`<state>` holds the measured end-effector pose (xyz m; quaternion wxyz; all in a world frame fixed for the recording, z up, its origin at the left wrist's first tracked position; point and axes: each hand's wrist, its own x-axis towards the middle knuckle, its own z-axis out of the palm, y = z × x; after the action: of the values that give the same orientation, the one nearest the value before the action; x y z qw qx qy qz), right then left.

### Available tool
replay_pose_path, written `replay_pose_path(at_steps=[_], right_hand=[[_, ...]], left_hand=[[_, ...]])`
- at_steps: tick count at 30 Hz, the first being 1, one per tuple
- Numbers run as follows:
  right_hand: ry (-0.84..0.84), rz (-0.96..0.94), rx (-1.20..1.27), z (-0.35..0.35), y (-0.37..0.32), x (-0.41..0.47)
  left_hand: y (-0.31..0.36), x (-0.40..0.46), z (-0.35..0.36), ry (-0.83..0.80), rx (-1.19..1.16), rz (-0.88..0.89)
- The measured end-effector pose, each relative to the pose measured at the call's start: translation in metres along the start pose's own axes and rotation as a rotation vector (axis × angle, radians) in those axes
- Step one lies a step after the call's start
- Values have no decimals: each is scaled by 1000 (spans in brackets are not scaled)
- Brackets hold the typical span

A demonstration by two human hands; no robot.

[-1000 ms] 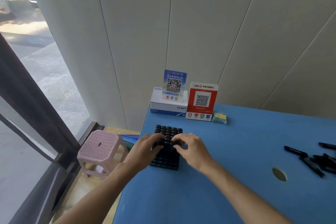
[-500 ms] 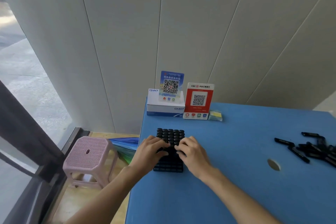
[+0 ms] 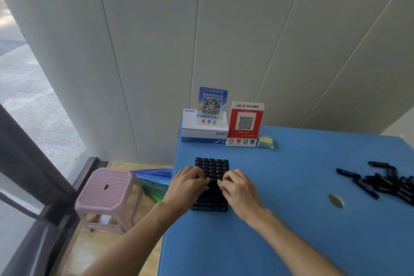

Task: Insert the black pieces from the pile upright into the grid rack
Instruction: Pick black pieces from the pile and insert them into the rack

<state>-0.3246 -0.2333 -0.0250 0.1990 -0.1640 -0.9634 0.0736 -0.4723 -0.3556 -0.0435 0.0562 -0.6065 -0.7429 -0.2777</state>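
While the rack [image 3: 210, 186] lies near the table's [image 3: 291, 231] left edge, the left hand [image 3: 187, 182] and right hand [image 3: 238, 188] curl their fingertips onto pieces standing in its middle rows; whether they pinch them is unclear. Well right of the rack lies the pile [image 3: 389, 184].

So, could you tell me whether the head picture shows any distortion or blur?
Head view: wide-angle bending curves the grey wall panels; the black pieces in the pile look smeared at the right edge; the black grid rack reads fairly sharp.
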Motion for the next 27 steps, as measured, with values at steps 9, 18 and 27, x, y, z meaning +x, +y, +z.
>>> replay_pose_path(at_steps=[9,18,27], right_hand=[[-65,-7,-83,-8,-5,1],[-130,22,-137,-9,-10,-4],[-186,109,-63,-13,-18,-7]], left_hand=[[1,-8,1,39,29,-16],[2,-7,3,56,23,-32],[6,-13,-1,51,54,-29]])
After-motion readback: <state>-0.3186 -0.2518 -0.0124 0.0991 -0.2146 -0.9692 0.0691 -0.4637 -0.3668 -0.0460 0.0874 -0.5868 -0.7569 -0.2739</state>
